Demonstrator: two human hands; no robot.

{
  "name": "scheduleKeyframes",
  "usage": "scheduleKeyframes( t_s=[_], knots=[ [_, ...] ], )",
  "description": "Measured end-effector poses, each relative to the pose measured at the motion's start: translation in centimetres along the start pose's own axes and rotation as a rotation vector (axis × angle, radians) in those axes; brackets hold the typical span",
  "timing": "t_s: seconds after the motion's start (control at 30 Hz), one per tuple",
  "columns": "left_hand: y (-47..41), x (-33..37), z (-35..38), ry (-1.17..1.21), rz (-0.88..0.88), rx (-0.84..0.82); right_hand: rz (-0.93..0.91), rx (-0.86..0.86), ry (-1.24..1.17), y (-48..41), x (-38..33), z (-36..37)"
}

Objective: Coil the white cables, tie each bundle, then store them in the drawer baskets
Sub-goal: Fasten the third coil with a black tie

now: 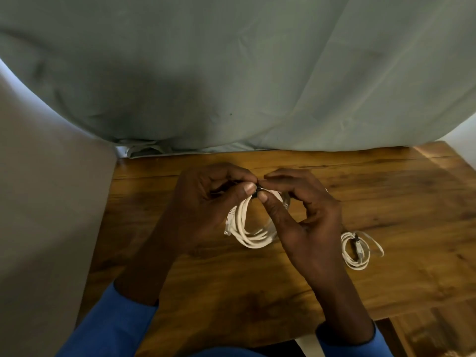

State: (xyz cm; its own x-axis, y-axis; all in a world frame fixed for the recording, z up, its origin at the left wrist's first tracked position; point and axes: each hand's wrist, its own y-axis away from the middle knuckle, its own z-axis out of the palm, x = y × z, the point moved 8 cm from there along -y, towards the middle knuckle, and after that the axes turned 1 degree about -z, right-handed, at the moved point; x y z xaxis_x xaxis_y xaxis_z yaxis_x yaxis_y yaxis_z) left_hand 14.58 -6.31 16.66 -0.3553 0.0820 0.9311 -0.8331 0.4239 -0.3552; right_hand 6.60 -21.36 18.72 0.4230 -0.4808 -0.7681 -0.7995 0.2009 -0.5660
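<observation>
A coiled white cable bundle (251, 228) hangs between my two hands above the wooden table (231, 292). My left hand (203, 202) and my right hand (304, 210) both pinch a small black tie (257, 189) at the top of the coil, thumbs and forefingers meeting there. A clear plug of the cable sticks out at the coil's left side. A second white cable bundle (356, 251), coiled and bound with a dark tie, lies on the table to the right of my right hand.
A large grey-green cloth (231, 73) hangs down behind the table's far edge. A beige surface (46, 215) stands at the left of the table. The table's right edge (453, 161) and near edge are in view.
</observation>
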Motion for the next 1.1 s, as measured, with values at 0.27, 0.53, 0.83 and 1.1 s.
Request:
scheduleKeyframes(
  t_s=[0.27, 0.53, 0.83, 1.1],
  knots=[
    [0.9, -1.7, 0.1, -0.027, -0.078, 0.005, 0.070, -0.088, 0.066, 0.5, 1.1, 0.3],
    [2.3, -3.2, 1.2, -0.069, -0.120, 0.120, 0.095, 0.072, 0.179, 1.8, 1.3, 1.5],
    [2.3, -3.1, 1.2, -0.159, 0.037, 0.092, 0.129, 0.130, 0.197, 3.1, 1.8, 1.2],
    [2.5, -2.6, 1.3, -0.291, 0.135, 0.111, 0.330, 0.157, 0.085, 3.8, 3.4, 2.0]
  ],
)
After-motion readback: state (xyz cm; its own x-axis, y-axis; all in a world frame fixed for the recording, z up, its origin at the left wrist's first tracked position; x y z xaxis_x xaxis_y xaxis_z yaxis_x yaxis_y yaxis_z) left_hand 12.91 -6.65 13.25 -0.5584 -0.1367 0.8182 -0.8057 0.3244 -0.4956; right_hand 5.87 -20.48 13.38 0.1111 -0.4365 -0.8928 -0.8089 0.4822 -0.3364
